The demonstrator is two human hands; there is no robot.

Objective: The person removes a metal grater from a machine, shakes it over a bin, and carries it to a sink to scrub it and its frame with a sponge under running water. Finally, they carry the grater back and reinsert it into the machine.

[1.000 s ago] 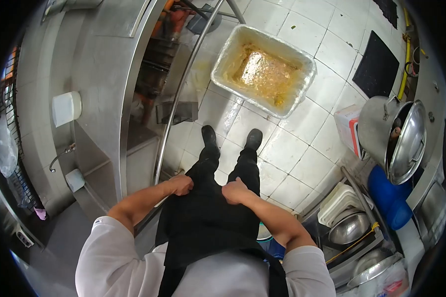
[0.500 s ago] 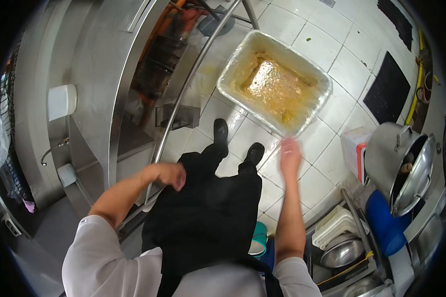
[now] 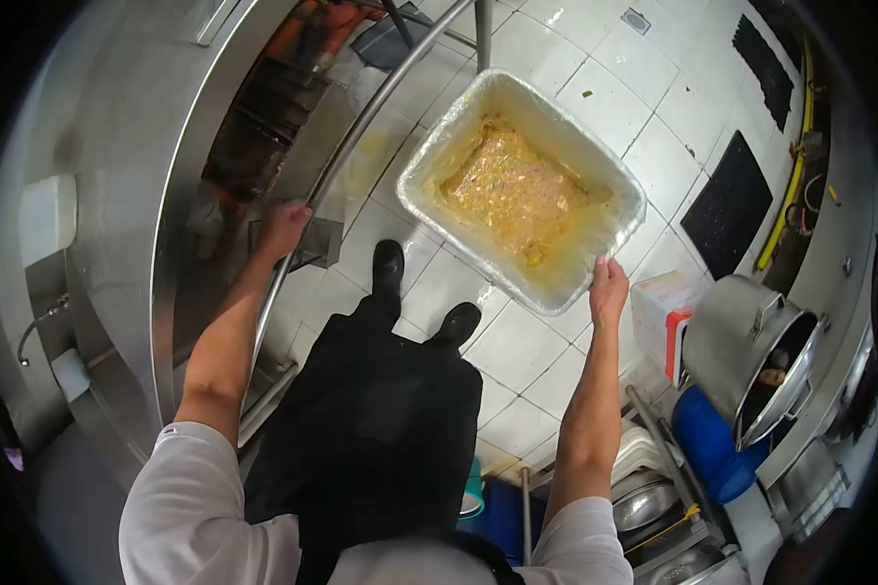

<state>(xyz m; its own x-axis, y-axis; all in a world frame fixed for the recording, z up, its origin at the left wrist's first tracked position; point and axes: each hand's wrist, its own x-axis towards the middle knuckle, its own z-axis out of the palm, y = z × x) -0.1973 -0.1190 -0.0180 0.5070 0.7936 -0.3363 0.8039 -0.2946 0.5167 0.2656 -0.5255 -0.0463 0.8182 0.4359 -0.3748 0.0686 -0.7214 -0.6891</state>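
Note:
A large rectangular tub (image 3: 421, 200) with a pale, shiny rim stands ahead of my boots. Its walls are smeared yellow, and a wet yellow-orange food mixture (image 3: 522, 185) covers the bottom. My right hand (image 3: 609, 283) is closed on the tub's near right corner, thumb and fingers at the rim. On the other side, my left hand (image 3: 285, 229) has its fingers curled at the metal rail (image 3: 337, 161), apart from the tub. Part of those left fingers is hard to see against the rail.
White floor tiles (image 3: 517, 424) surround the tub. A steel counter (image 3: 180, 117) runs along the left. To the right are a black mat (image 3: 730, 205), a red-and-white box (image 3: 661, 317), a big steel pot (image 3: 727, 327) with a tilted lid, a blue container (image 3: 700, 439) and steel bowls (image 3: 644, 502).
My right hand has moved right and come onto the tub's corner. Reaching forward, my left hand has come to the rail. The view has shifted, and the tub appears slightly farther left.

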